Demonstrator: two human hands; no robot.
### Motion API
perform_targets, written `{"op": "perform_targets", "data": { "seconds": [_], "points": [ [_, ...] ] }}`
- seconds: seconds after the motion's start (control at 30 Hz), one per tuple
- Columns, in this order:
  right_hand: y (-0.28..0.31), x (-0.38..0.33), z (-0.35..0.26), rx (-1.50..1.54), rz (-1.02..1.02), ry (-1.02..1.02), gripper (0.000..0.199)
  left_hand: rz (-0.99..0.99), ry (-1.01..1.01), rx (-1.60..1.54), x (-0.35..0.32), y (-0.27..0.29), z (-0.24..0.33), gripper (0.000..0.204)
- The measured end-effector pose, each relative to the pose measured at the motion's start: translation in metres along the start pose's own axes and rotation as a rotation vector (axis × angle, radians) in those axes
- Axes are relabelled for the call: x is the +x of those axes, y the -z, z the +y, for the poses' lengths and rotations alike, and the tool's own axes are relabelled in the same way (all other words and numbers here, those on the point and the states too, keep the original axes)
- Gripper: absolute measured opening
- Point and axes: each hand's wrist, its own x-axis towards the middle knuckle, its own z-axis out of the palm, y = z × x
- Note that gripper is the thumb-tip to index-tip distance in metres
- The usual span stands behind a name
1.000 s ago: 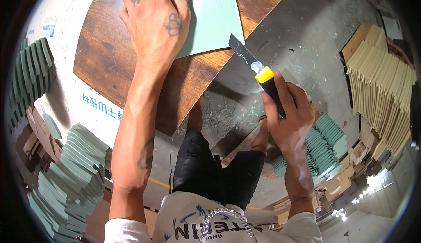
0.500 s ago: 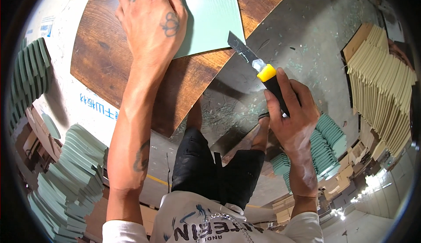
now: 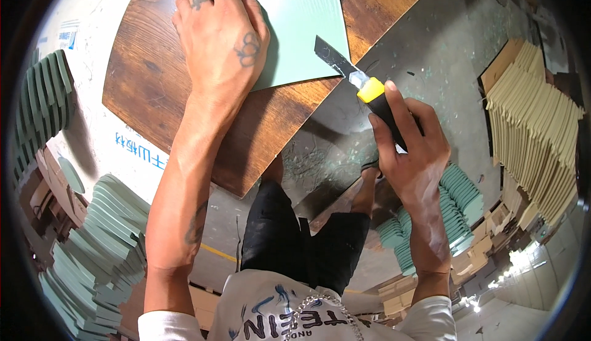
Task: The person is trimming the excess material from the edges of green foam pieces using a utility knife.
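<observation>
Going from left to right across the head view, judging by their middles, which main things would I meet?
Upper-left green stack, left hand, pale green sheet, black-and-yellow utility knife, right hand, cream stack.

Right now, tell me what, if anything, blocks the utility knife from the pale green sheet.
Nothing visible: the right hand holds the utility knife, its blade overlapping the near right corner of the pale green sheet in this view. The left hand lies at the sheet's left, clear of the blade.

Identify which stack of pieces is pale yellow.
The stack at the picture's far right, past the right hand; its colour sets it apart from the green stacks at the left and lower right.
</observation>
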Motion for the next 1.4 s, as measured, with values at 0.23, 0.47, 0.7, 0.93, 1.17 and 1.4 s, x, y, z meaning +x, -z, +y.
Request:
{"op": "perform_targets", "data": {
  "seconds": [0.23, 0.47, 0.7, 0.93, 1.17, 1.4],
  "points": [
    [-0.003, 0.016, 0.000, -0.043, -0.019, 0.003, 0.051, -0.057, 0.024, 0.002, -0.004, -0.001, -0.010, 0.043],
    [-0.012, 0.041, 0.002, -0.004, 0.048, 0.012, 0.044, -0.132, 0.025, 0.022, -0.003, 0.004, -0.008, 0.042],
    [-0.019, 0.098, 0.015, 0.038, 0.040, 0.031, 0.036, -0.130, 0.063, -0.017, -0.003, 0.004, -0.007, 0.042],
    [-0.005, 0.118, 0.030, 0.026, 0.001, 0.084, 0.040, -0.163, -0.018, -0.122, 0.012, 0.003, -0.014, 0.043],
    [-0.010, 0.031, -0.011, 0.060, 0.028, -0.127, 0.046, -0.337, 0.113, -0.006, 0.017, 0.012, 0.005, 0.058],
    [-0.008, 0.053, -0.009, -0.051, 0.024, -0.090, 0.046, -0.224, 0.153, -0.006, 0.002, 0.010, 0.009, 0.052]
  ]
}}
